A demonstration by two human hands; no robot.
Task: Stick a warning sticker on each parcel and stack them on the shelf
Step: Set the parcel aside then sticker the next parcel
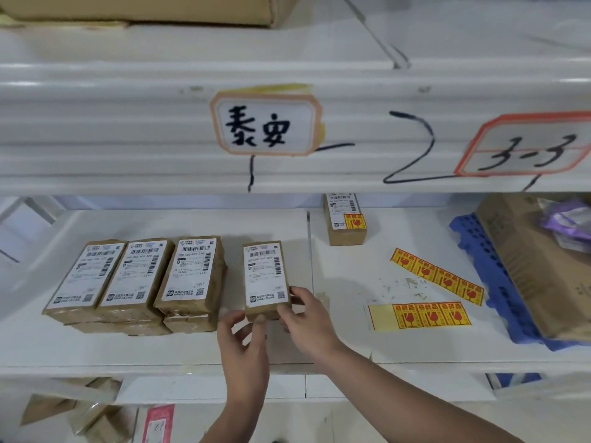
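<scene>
A small brown parcel (264,278) with a white shipping label lies on the white shelf (192,346). My left hand (244,338) touches its near edge with thumb and fingers, and my right hand (305,318) grips its near right corner. To the left sits a group of similar parcels (134,279) stacked in two layers, none showing a warning sticker. Farther back, one parcel (345,219) carries a yellow and red warning sticker. Two strips of warning stickers lie to the right, one slanted (438,276) and one near the front (425,314).
A blue plastic tray (492,282) holds a large cardboard box (537,266) at the right. The upper shelf edge (128,139) with handwritten labels overhangs the work area. Packages lie on the lower level (80,410) at bottom left.
</scene>
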